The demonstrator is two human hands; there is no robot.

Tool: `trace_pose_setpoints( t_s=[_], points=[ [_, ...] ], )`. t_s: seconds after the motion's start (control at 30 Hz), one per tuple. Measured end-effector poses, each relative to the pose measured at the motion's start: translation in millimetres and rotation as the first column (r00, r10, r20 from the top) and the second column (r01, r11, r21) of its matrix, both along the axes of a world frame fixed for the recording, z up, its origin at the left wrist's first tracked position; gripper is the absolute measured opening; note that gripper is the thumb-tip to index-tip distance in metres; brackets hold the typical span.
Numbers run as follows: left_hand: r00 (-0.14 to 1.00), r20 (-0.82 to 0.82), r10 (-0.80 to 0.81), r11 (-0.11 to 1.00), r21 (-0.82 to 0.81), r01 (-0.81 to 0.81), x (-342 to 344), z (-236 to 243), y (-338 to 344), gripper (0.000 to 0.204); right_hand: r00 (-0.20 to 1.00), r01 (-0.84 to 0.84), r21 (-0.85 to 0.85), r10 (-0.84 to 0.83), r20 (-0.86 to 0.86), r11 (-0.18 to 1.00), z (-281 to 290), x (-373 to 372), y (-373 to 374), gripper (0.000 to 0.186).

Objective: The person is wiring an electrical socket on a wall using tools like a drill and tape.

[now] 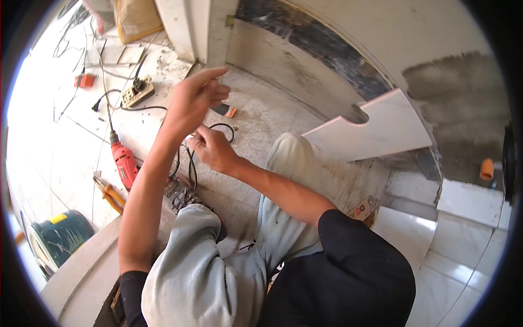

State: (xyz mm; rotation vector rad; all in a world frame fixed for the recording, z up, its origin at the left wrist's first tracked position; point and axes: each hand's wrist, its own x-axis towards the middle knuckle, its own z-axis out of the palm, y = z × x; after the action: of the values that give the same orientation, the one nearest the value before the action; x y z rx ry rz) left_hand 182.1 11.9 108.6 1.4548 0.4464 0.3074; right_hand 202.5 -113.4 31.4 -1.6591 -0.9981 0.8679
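My left hand (199,95) is raised over the floor, index finger extended and the others loosely bent apart, with nothing visible in it. Just below its wrist, my right hand (212,150) is closed, with a small white bit at its fingertips that I cannot make out. Behind my hands lie looped black cables (192,171) and a small dark tool with orange (222,110). A red power drill (125,166) lies left of my forearms, beside yellow-handled pliers (111,199).
A power strip (136,92) and orange block (84,80) lie upper left, near a tan sack (133,19). A notched white tile (389,128) leans on the right wall. A green bucket (62,240) is lower left. An orange cylinder (486,169) sits far right above white tiles (463,237).
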Motion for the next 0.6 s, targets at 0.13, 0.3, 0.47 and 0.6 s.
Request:
trace_pose_setpoints(
  t_s=[0.13,0.3,0.47,0.6],
  points=[
    [0.992,0.124,-0.005,0.376,0.92,-0.113,60.9,-57.2,7.4,0.047,0.997,-0.061,0.039,0.062,-0.036,0.997,-4.0,-5.6,2.6,0.033],
    [0.908,0.1,0.408,0.81,0.42,-0.41,1.4,17.7,18.6,0.033,0.89,0.174,0.124,-0.102,-0.445,0.977,-8.8,30.9,-4.7,0.03],
    [0.83,-0.024,0.557,0.829,0.082,-0.553,-107.9,-17.0,-6.3,0.037,0.859,0.136,0.244,0.009,-0.511,0.96,31.9,32.6,-6.0,0.024],
    [0.823,0.063,0.565,0.811,0.14,-0.568,-127.3,-31.8,-40.6,0.044,0.811,0.047,0.245,0.106,-0.575,0.968,39.0,14.4,-4.9,0.022]
  ],
)
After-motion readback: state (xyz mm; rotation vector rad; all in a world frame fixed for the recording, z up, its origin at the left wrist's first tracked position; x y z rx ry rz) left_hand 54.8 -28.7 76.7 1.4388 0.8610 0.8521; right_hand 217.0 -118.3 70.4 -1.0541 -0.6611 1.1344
